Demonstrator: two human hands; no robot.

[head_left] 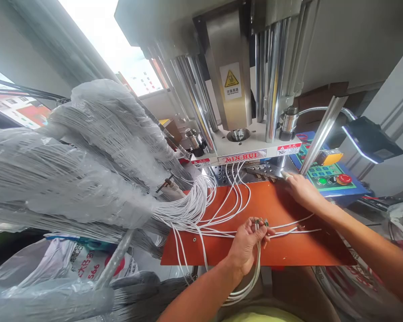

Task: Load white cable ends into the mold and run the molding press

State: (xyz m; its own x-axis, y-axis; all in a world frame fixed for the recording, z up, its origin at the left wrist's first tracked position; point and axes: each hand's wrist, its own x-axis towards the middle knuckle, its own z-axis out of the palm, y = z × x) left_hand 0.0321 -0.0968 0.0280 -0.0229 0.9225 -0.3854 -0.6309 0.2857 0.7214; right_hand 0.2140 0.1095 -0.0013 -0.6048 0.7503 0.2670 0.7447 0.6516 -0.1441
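My left hand (246,243) is closed around a small bunch of white cables (256,259), just above the orange board. Small metal-looking connectors (261,222) stick up past its fingertips, and the cables hang down below the palm. My right hand (302,190) reaches forward to the bed of the press (243,154). Its fingers are closed at the right end of a flat, greyish metal piece (265,172); what exactly they grip is unclear. Several white cables (237,190) run from under the press plate across the orange board (221,250).
Large bundles of grey-white cable wrapped in clear plastic (114,134) fill the left side. At right stand a control panel with a red stop button (344,179), an upright metal post (324,134) and a lit lamp (372,139). A high-temperature label (231,81) marks the press.
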